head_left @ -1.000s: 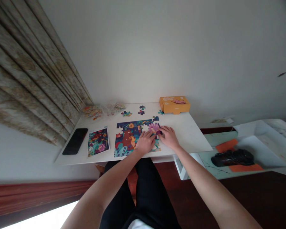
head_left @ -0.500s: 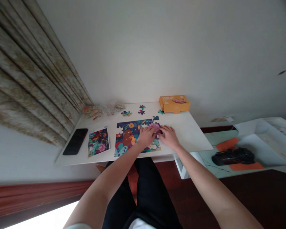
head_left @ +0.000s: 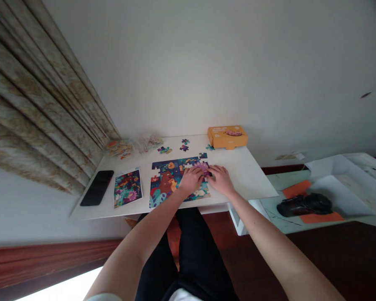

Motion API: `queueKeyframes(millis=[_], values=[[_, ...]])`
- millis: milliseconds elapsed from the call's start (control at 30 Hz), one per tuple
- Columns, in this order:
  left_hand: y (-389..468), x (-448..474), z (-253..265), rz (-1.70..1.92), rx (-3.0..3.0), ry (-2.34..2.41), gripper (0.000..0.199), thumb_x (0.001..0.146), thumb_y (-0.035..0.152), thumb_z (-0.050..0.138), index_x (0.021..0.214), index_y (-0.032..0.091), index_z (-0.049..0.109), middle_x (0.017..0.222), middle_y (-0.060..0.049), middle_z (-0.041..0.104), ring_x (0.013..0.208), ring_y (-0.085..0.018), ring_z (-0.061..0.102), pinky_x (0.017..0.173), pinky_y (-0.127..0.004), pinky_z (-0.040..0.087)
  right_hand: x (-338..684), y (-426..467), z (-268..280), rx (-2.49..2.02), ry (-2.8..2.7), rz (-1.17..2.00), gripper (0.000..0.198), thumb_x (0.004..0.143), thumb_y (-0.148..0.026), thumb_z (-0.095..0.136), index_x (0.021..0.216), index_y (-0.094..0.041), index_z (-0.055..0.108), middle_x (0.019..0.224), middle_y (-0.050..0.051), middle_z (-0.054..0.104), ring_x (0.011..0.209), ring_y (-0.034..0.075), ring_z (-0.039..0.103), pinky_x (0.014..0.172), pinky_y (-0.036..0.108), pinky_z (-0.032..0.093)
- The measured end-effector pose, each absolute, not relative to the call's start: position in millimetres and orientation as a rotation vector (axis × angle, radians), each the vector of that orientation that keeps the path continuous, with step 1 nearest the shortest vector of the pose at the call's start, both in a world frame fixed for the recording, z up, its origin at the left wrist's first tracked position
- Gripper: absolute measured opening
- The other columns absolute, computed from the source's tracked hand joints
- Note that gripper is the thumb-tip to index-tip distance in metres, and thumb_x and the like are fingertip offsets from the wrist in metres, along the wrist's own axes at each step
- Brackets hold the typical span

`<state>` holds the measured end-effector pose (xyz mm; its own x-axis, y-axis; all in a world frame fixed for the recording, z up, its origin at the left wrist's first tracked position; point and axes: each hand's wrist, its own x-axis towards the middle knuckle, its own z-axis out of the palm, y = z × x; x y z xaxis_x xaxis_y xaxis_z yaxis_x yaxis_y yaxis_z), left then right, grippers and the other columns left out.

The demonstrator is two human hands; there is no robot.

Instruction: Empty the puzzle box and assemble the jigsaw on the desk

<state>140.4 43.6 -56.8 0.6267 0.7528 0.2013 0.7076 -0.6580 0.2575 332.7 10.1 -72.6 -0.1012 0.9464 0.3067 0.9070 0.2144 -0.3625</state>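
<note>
On the white table lies a partly joined jigsaw puzzle (head_left: 167, 182), dark blue with a brown bear and plants. My left hand (head_left: 191, 179) rests across its right part, fingers stretched over the pieces, tips touching a pink flower area (head_left: 201, 166). My right hand (head_left: 221, 179) is at the puzzle's right edge, its thumb and fingers on a purple puzzle piece (head_left: 209, 172); the hand partly hides that piece. The fingertips of both hands are close together. A dark blue puzzle piece (head_left: 203, 155) juts from the top right corner.
Loose puzzle pieces (head_left: 184, 148) lie behind the puzzle, one teal piece (head_left: 209, 147) beside the orange box (head_left: 228, 137). Left are a picture card (head_left: 128, 188), a black phone (head_left: 97, 188) and plastic bags of pieces (head_left: 144, 144). A lower surface at right bears a black object (head_left: 303, 205).
The view has shifted slightly. Both hands stay at the puzzle's right side, with only small finger movement around the purple piece.
</note>
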Motion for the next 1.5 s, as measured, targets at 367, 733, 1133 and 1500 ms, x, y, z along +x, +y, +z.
queueKeyframes(millis=[367, 733, 1133, 1500], values=[[23.8, 147.4, -60.9, 0.339, 2.713, 1.32, 0.043, 0.107, 0.031, 0.046, 0.146, 0.022, 0.059, 0.156, -0.011, 0.057, 0.145, -0.028, 0.05, 0.122, -0.054, 0.038, 334.2, 7.9, -65.0, -1.731, -2.085, 0.078, 0.033, 0.098, -0.03, 0.059, 0.125, -0.022, 0.076, 0.118, 0.012, 0.071, 0.111, 0.028, 0.06, 0.107, 0.044, 0.041], [8.6, 161.0, -65.1, 0.258, 2.611, 1.454, 0.057, 0.109, 0.041, 0.032, 0.162, 0.021, 0.042, 0.168, -0.012, 0.039, 0.158, -0.032, 0.032, 0.126, -0.073, 0.015, 335.4, 7.6, -65.7, -1.713, -2.097, 0.127, 0.032, 0.095, -0.029, 0.061, 0.123, -0.022, 0.076, 0.11, 0.012, 0.07, 0.108, 0.029, 0.06, 0.103, 0.042, 0.045], [8.5, 150.7, -61.7, 0.196, 2.658, 1.358, 0.06, 0.109, 0.043, 0.033, 0.162, 0.017, 0.04, 0.17, -0.015, 0.035, 0.158, -0.032, 0.031, 0.127, -0.067, 0.022, 335.6, 10.4, -66.1, -1.653, -2.048, 0.129, 0.03, 0.096, -0.021, 0.054, 0.115, -0.022, 0.078, 0.115, 0.01, 0.074, 0.108, 0.026, 0.063, 0.104, 0.04, 0.048], [8.5, 125.0, -51.5, 0.339, 2.624, 1.411, 0.051, 0.109, 0.045, 0.039, 0.156, 0.028, 0.049, 0.167, -0.009, 0.043, 0.155, -0.03, 0.038, 0.129, -0.063, 0.023, 336.9, 10.5, -72.2, -1.638, -2.057, 0.102, 0.029, 0.097, -0.031, 0.059, 0.119, -0.026, 0.078, 0.13, 0.01, 0.072, 0.122, 0.028, 0.062, 0.11, 0.046, 0.047]])
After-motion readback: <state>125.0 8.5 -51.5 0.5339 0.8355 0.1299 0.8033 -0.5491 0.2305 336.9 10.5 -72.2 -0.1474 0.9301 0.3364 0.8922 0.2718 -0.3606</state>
